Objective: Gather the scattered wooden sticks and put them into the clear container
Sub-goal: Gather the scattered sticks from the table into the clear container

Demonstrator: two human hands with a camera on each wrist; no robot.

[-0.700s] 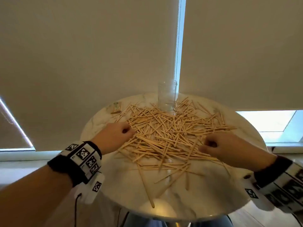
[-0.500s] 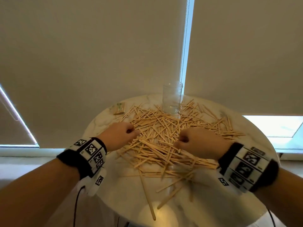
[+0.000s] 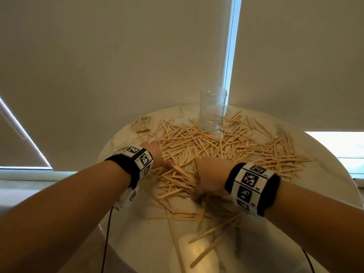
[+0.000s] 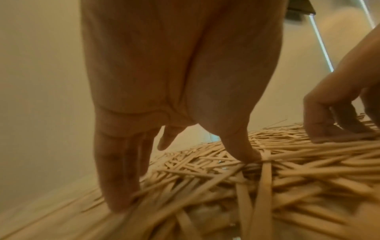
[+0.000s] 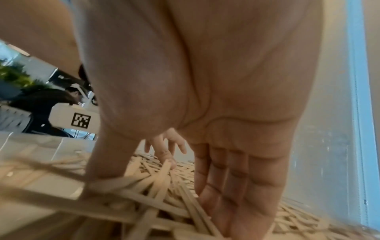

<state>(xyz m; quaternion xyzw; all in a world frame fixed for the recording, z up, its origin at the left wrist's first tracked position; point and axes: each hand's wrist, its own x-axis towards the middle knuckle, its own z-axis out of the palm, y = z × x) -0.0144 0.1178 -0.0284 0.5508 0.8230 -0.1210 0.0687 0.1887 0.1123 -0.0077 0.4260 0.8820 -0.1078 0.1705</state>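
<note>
Both hands, left and right, fingers extended onto the wooden sticks, gripping nothing; no legible writing.

In the head view the wristbands and backs of both hands hide the fingers, and the right hand is smeared at its near edge. The sticks blur to streaks at the left of the right wrist view. The print on the small packet is too small to read.
</note>
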